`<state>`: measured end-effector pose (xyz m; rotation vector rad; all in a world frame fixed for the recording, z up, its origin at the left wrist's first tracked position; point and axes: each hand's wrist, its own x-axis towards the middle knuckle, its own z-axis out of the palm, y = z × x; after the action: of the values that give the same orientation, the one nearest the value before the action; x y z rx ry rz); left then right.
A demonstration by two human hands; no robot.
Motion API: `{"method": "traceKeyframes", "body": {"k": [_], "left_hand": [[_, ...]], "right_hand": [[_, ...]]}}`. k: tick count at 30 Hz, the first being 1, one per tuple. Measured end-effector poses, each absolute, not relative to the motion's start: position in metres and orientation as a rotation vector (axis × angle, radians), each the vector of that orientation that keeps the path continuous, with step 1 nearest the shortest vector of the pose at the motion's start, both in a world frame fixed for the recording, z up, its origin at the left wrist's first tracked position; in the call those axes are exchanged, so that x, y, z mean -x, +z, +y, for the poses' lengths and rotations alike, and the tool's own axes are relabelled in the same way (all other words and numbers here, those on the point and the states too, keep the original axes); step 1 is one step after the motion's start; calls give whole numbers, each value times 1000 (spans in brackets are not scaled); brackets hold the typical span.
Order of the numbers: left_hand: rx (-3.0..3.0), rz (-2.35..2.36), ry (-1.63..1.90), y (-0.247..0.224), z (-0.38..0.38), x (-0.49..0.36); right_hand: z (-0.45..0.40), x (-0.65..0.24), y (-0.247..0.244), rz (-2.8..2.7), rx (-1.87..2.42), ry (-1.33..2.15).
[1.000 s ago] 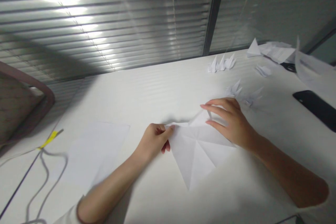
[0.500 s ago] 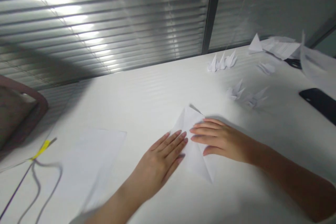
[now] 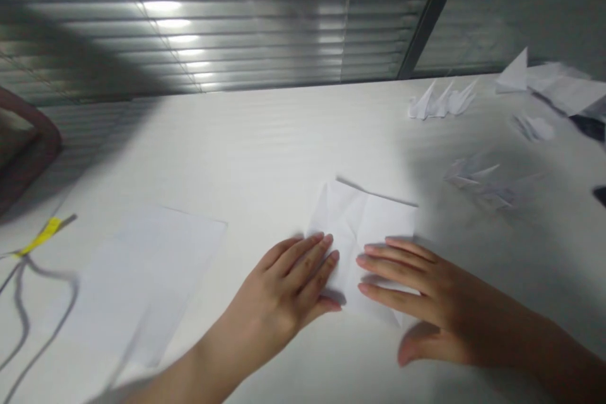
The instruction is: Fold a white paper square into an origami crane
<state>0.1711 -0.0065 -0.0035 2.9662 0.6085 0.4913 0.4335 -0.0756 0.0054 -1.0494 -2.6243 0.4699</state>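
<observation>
A white sheet of paper with crease lines (image 3: 350, 214) lies opened out on the table before me. My left hand (image 3: 293, 284) rests on its left part, fingers stretched and pointing up and to the right. On the right part lies my right hand (image 3: 416, 290), fingers spread and flat, thumb held apart below. The middle of the sheet shows between the two sets of fingertips. Both hands partly cover its lower and side edges.
Folded paper cranes (image 3: 442, 102) stand in a row at the back right. More folded paper pieces (image 3: 487, 183), blurred, sit nearer. Loose papers (image 3: 563, 85) lie at the far right. To the left are a flat white sheet (image 3: 142, 271) and a cord with a yellow tie (image 3: 40, 237).
The paper, narrower and folded before, is now spread wider to the right. My right hand has moved right and down with its fingers spread further. The camera view has also shifted.
</observation>
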Motion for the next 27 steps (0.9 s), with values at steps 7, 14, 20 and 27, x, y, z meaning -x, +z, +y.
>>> {"method": "traceKeyframes", "body": {"k": [7,14,20,27], "left_hand": [[-2959,617,589,-7,-6,-172],[-2918,540,364,-4,-6,-174],[-2946,533,432,-3,-13,-175],[-2932,563,354,-3,-13,-177]], "right_hand": [[-78,-426,0,-2522,971,277],[-69,-426,-8,-2102,1179,488],[-68,-424,-12,-1878,1517,571],[-71,-421,-14,-1815,1684,559]]}}
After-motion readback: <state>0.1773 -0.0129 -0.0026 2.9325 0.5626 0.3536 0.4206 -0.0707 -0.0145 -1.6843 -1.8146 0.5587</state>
